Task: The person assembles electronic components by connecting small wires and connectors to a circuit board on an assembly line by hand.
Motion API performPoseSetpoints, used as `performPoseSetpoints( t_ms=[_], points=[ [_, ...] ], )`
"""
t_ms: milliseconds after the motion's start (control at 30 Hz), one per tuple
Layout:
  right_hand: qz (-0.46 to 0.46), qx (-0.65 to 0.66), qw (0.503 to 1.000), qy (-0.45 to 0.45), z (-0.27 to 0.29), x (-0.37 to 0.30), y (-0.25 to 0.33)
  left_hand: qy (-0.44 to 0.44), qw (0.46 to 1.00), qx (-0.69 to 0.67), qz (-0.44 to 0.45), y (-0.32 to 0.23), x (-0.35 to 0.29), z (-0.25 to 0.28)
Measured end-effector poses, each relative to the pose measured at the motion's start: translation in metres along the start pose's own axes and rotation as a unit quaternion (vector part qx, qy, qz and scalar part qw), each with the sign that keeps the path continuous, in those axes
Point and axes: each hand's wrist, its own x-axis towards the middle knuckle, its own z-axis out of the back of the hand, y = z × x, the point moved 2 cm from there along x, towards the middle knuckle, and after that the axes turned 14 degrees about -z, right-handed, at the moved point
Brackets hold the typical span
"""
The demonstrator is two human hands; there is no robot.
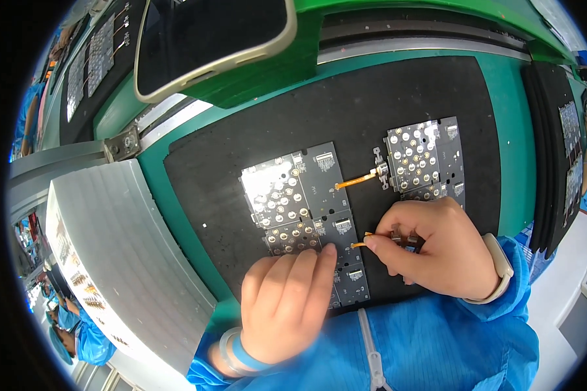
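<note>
From where I stand, the person's left hand (287,303) lies palm down, its fingers side by side and clamped on nothing I can see, the tips resting on the lower part of a black circuit board (326,189) that stretches away in front of it. The right hand (437,244) has thumb and finger pinched together on a short orange strip (359,245), which sits just right of the left hand's fingertips, its far tip reaching the near board's right edge. Some metal shows among the right hand's curled fingers, too covered for me to make out. Ahead of the pinch and a little to its left, a second orange strip (355,182) runs from that same board to a small metal part (382,176). Straight beyond the right hand, and partly hidden under it, is another circuit board (424,156) dotted with rows of round silvery pads. Both boards lie on a black mat (385,85) that spreads under and beyond the two hands. Well off to the left hand's left stands a stack of white trays (124,247); a phone (209,45) is far ahead of that hand, and a beige band (499,270) circles the right wrist.
</note>
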Motion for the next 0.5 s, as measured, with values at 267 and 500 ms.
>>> performPoseSetpoints(
  t_ms=[267,500],
  points=[
    [-0.008,-0.002,1.000,0.002,0.011,-0.002,-0.003,0.050,0.993,0.110,-0.014,-0.013,0.014,-0.004],
    [-0.069,0.114,0.986,0.098,0.047,-0.023,-0.003,0.002,1.000,-0.024,0.008,-0.005,0.024,0.003]
  ],
)
